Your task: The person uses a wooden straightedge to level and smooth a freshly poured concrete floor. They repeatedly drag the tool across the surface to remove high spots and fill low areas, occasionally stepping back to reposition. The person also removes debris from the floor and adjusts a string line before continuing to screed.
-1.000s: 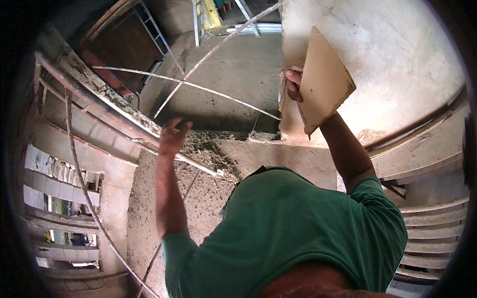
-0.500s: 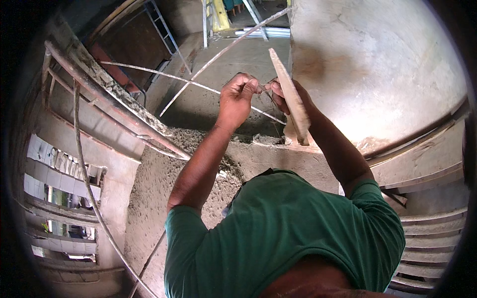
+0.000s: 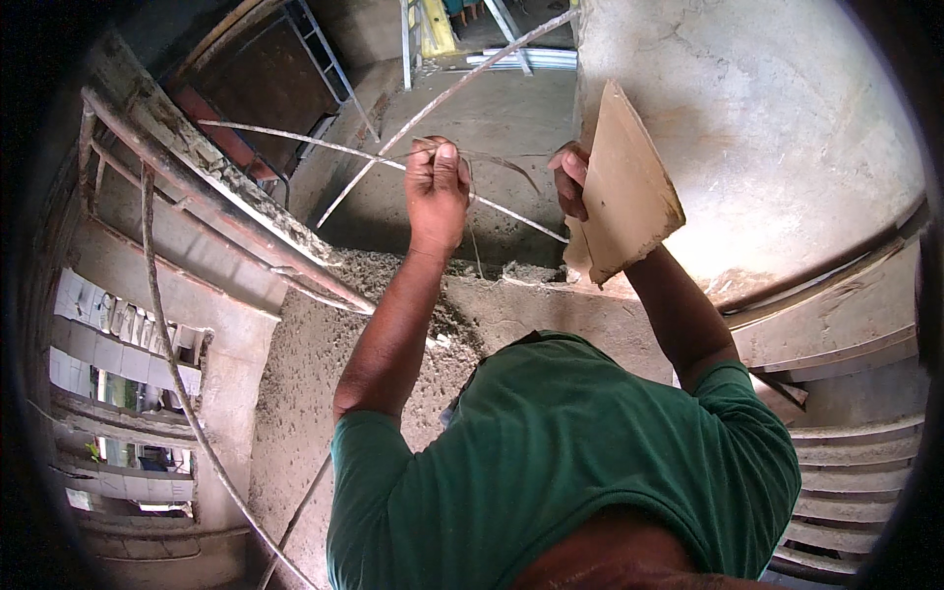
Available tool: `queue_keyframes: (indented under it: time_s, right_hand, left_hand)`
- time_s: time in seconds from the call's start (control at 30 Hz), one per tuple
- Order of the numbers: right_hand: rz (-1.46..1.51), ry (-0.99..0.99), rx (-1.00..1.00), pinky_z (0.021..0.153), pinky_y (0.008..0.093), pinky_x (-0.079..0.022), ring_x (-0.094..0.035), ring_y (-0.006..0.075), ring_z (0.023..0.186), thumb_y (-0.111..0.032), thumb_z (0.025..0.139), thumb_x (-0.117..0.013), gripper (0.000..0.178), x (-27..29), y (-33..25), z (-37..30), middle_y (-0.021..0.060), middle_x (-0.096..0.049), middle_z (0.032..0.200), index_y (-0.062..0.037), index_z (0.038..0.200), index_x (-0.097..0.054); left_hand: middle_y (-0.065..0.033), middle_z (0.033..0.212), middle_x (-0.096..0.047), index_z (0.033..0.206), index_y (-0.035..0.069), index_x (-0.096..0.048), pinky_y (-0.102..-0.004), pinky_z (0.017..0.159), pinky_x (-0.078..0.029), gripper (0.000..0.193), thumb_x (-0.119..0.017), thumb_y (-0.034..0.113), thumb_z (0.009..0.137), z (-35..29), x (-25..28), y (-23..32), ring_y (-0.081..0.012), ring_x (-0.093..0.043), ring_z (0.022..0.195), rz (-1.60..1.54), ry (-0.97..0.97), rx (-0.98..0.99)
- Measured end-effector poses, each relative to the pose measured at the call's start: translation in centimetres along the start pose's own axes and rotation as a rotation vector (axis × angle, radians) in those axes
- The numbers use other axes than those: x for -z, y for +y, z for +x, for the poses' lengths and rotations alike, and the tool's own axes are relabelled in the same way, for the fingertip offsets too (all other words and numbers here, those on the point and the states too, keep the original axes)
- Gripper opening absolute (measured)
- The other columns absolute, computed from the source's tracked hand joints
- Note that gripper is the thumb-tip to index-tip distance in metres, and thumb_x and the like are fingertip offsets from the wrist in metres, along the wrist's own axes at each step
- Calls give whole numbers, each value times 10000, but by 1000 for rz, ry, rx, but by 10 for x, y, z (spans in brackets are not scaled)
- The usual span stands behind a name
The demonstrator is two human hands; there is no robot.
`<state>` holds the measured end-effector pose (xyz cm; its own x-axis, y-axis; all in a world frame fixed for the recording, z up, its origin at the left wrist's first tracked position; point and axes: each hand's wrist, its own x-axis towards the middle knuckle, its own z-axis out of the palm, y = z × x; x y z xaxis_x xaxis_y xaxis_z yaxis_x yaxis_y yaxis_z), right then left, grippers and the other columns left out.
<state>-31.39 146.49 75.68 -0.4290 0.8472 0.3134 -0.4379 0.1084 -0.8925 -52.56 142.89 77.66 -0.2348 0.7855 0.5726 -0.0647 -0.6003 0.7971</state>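
My left hand (image 3: 438,197) is raised in front of me, its thumb and fingers pinched on a thin brown strip (image 3: 503,160). One end of the strip curves off to the right, and a finer strand hangs below the hand. To the right, my right hand (image 3: 570,180) holds a flat beige board piece (image 3: 629,197) with a ragged, dirty lower edge. The board hides the palm and wrist; bent fingers show past its left edge. A gap separates the two hands.
Crossed scaffold braces (image 3: 413,120) slant just beyond my hands. Metal rails (image 3: 226,211) run along the left. A plastered wall (image 3: 767,128) rises at the right. Beyond stand a ladder (image 3: 406,44) and a bundle of pale pipes (image 3: 541,60). Rough concrete (image 3: 324,383) lies below.
My hands have moved apart, the left one going left with the strip. The board, edge-on before, has turned to show its broad face and shifted right.
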Motion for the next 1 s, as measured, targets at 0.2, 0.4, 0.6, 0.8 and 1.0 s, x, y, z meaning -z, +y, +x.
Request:
queue_keyframes:
  time_s: [0.2, 0.4, 0.6, 0.8, 1.0]
  right_hand:
    - [-482, -148, 14, 661, 260, -474, -565, 125, 728, -43, 898, -541, 337, 4, 10, 9, 81, -589, 886, -38, 1234, -513]
    - [-371, -153, -103, 534, 247, -348, -448, 96, 571, -197, 898, -583, 226, 5, 40, 23, 8, -495, 698, -19, 1037, -584]
    - [-509, 118, -60, 665, 299, -474, -584, 154, 711, -185, 899, -576, 180, 19, 3, 19, 64, -631, 806, -32, 975, -632]
    - [-55, 235, 65, 353, 222, -292, -374, 68, 406, -163, 852, -661, 135, 88, -20, 19, -44, -425, 568, -107, 861, -539]
    - [294, 67, -106, 321, 216, -272, -352, 60, 375, -147, 900, -584, 82, 165, 16, 4, -41, -415, 557, -114, 851, -527]
  left_hand:
    - [14, 625, -487, 931, 108, -484, -195, 354, -264, 119, -506, 215, 977, 7, 5, 26, -40, -341, 433, -103, 14, 58]
    - [22, 609, -475, 946, 108, -505, -196, 364, -259, 129, -533, 232, 966, 10, 7, 25, -43, -336, 429, -94, 20, 72]
    - [42, 712, -531, 1019, 99, -554, -184, 498, -327, 141, -622, 165, 915, 16, 46, 28, -32, -416, 576, 156, 25, 42]
    - [36, 807, -582, 1026, 62, -575, -189, 626, -388, 181, -653, 35, 865, 31, 120, 33, -44, -483, 698, 225, 217, -27]
    - [47, 739, -517, 1015, 68, -554, -190, 519, -318, 166, -589, -22, 880, 40, 162, 50, -43, -429, 592, 104, 248, 65]
